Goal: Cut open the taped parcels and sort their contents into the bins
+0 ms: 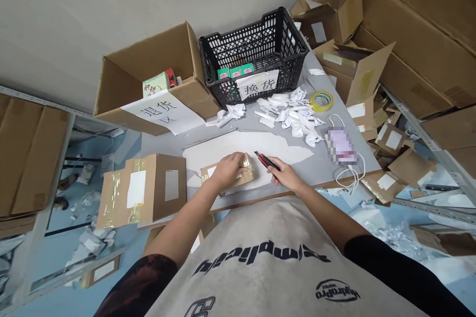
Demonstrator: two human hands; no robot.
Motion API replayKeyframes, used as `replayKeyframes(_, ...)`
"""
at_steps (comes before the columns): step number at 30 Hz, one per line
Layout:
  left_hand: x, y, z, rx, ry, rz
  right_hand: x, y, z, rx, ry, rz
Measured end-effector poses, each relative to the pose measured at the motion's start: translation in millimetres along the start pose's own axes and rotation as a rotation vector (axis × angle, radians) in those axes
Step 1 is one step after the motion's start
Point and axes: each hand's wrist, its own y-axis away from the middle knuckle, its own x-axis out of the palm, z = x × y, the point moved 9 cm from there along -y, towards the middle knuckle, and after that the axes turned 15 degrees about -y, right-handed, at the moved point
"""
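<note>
A small taped cardboard parcel [248, 166] lies on the grey table [320, 163] right in front of me. My left hand [227, 170] rests on top of it, fingers curled over its upper face, pinning it down. My right hand [284, 173] grips a red and black utility knife [265, 159], whose tip points toward the parcel's right end and sits a little apart from it. A white sheet [238, 146] lies under the parcel.
At the back stand a black plastic crate [256, 54] with a paper label and an open cardboard box [148, 79] with a label. Crumpled white paper scraps [293, 111], a tape roll [322, 100] and a phone with cable [340, 146] lie right. A bigger parcel [143, 190] sits left; flattened cartons [390, 34] pile right.
</note>
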Motion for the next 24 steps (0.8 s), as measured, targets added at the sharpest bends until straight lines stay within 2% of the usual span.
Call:
replayKeyframes(3, 1.5, -2, 6, 0.0, 0.112, -0.015, 7, -5, -14, 0.121, -0.222, 0.098)
replayKeyframes(7, 2.2, -1, 12, -0.006, 0.218, -0.011, 10, -9, -19, 0.161, -0.301, 0.168)
replayKeyframes(13, 11.2, 10, 10, -0.057, 0.103, 0.124, 9, -16, -19, 0.161, -0.369, 0.196)
replayKeyframes(18, 13.5, 10, 5, -0.061, 0.013, 0.124, 12, -21, -21, 0.172, -0.411, 0.201)
replayKeyframes(24, 7.7, 9, 3, -0.065, 0.01, 0.102, 9, -18, -19, 0.204, -0.424, 0.217)
